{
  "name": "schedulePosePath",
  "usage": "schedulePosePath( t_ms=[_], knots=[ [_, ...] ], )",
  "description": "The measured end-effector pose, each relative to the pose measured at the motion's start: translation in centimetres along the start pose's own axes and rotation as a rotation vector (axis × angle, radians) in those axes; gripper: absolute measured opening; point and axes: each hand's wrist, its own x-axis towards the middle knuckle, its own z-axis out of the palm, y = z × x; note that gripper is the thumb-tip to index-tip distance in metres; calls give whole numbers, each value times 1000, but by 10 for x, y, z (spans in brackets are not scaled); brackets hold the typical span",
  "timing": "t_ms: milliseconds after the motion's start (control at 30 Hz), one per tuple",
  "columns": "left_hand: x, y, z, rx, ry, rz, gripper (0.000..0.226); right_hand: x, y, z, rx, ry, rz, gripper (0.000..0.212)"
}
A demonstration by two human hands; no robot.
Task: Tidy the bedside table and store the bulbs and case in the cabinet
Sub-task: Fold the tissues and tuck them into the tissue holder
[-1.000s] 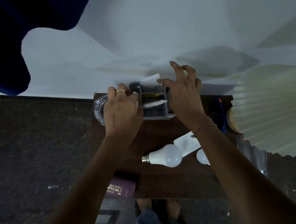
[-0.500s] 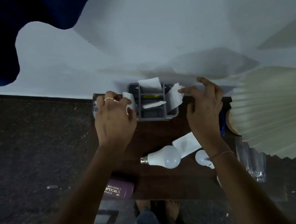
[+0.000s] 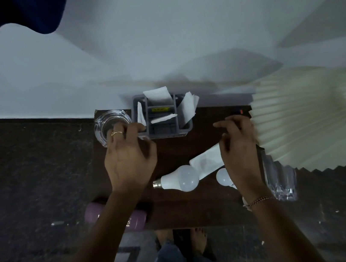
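While neither hand holds anything, the task items lie on the bench [image 3: 186,211], all on the person's side of the grey organizer [image 3: 168,133]. The left hand [image 3: 129,159] has its fingers loosely curled, poised at the organizer's left wall and above the glass ashtray [image 3: 105,120] just left of it; contact cannot be confirmed. The right hand [image 3: 237,143] is loosely bent and empty, to the right of the organizer and nearer the person. The large bulb [image 3: 182,180] lies on its side directly nearer the person than the organizer, metal cap pointing left, dome against a white sheet [image 3: 206,161]. The small bulb [image 3: 222,177] lies near-right of the organizer, partly hidden by the right wrist. The purple case [image 3: 137,220] lies near-left of the organizer, crossed by the left forearm. By judgement, the bulbs are light, smooth, fragile and free to roll; cup each round the dome, not the cap, without squeezing. The case appears rigid, rounded and light; grip it across the middle. The organizer has several compartments: paper pieces [image 3: 157,95] stand in the left, rear-centre and right ones, one lies across the centre, and a yellow label [image 3: 160,109] shows inside. The cabinet is not in view.
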Motion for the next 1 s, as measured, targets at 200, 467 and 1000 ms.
schedulePosePath(
  t_ms=[200, 467, 1000],
  knots=[
    [-19, 28, 8, -44, 22, 239, 13, -6, 2, 0, 5, -139, -101, 29],
    [-35, 77, 38, -136, -311, 222, 7, -17, 27, 12, -57, -330, 86, 33],
    [-17, 99, 101, -17, -615, 172, 22, -4, 50, 32, -155, -482, 159, 32]
  ],
)
